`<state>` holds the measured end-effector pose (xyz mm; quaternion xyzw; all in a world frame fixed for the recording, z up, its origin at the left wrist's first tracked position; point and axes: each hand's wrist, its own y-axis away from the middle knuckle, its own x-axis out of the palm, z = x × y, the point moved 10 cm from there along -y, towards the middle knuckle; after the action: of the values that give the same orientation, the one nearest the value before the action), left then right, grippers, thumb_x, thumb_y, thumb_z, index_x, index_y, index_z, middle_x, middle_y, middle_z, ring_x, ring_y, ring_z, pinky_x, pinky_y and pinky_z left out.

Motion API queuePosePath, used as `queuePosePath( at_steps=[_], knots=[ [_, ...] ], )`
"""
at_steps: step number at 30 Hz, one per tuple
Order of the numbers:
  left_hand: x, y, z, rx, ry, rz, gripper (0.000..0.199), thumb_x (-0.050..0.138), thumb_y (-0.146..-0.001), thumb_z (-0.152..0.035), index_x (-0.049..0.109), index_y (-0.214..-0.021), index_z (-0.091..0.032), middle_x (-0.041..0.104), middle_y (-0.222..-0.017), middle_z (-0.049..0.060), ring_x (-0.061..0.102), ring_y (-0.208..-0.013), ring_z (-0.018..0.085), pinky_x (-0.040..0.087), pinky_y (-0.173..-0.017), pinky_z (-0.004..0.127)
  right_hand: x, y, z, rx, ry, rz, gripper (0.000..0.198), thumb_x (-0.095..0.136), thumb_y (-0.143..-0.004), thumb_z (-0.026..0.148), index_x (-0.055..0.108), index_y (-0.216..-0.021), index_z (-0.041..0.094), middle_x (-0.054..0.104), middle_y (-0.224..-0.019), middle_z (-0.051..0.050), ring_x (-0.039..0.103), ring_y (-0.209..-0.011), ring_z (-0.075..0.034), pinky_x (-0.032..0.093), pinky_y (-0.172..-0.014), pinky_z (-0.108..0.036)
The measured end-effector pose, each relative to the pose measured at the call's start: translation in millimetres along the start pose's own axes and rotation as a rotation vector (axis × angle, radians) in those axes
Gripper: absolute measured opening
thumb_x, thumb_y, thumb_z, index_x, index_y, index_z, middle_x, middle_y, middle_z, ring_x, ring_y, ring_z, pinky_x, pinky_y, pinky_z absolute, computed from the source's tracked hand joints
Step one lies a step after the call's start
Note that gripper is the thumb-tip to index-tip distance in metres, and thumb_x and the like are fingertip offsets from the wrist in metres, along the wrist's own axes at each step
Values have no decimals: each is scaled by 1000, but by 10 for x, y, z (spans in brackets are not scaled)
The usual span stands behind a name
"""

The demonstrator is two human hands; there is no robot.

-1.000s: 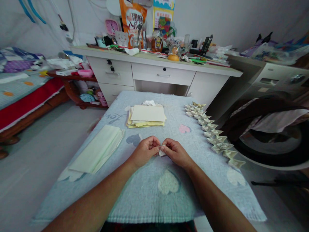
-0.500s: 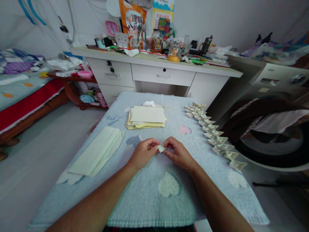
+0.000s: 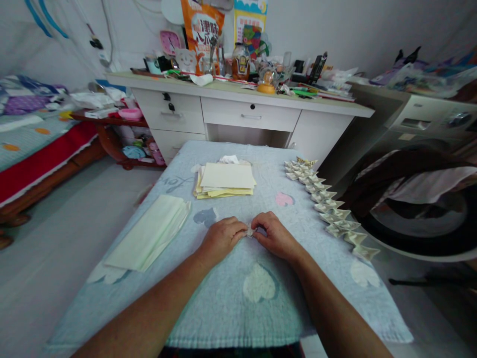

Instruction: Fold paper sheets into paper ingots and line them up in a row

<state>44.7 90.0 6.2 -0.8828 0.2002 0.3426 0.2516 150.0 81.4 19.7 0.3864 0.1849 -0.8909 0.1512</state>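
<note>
Between my hands is a small folded piece of paper (image 3: 250, 230), mostly covered by fingers. My left hand (image 3: 224, 235) pinches its left side, and my right hand (image 3: 273, 233) grips its right side between thumb and fingers. Beyond them lies a stack of cream and yellow paper sheets (image 3: 227, 176). To the left rests a pile of long pale green paper (image 3: 149, 233). A row of folded paper boats (image 3: 328, 205) runs along the table's right side, with a yellow patterned one at the far end.
A blue cloth with heart shapes (image 3: 208, 313) covers the table. Behind it stands a white desk (image 3: 253, 110) crowded with jars, bags and small items. A washing machine (image 3: 417, 124) is at the right, a bed (image 3: 33, 144) at the left.
The folded paper has turned and shows less between my fingers. My left hand has rolled over it, its knuckles now facing up; my right hand keeps nearly the same place.
</note>
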Motion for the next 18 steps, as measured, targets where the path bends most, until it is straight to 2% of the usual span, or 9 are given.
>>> queuePosePath(
  at_steps=[3, 9, 18],
  knots=[
    [38, 11, -6, 17, -78, 21, 14, 59, -84, -24, 72, -88, -26, 63, -77, 3, 59, -75, 17, 42, -69, 26, 26, 4, 3, -11, 36, 14, 18, 61, -74, 6, 62, -86, 19, 60, -88, -3, 50, -86, -18, 35, -83, -33],
    [96, 25, -39, 28, -129, 77, 17, 57, -86, -19, 69, -96, -24, 63, -90, 2, 59, -85, 15, 45, -77, 25, 76, 14, -37, 38, 117, 65, 16, 62, -75, 8, 64, -87, 18, 59, -87, -3, 48, -87, -18, 35, -82, -31],
    [105, 5, -18, 30, -122, 76, 14, 56, -87, -21, 70, -89, -21, 63, -87, 1, 59, -83, 13, 46, -75, 24, 76, 19, -16, 12, 126, 73, 18, 69, -77, 20, 64, -94, 20, 60, -88, -2, 49, -86, -18, 34, -81, -31]
  ],
)
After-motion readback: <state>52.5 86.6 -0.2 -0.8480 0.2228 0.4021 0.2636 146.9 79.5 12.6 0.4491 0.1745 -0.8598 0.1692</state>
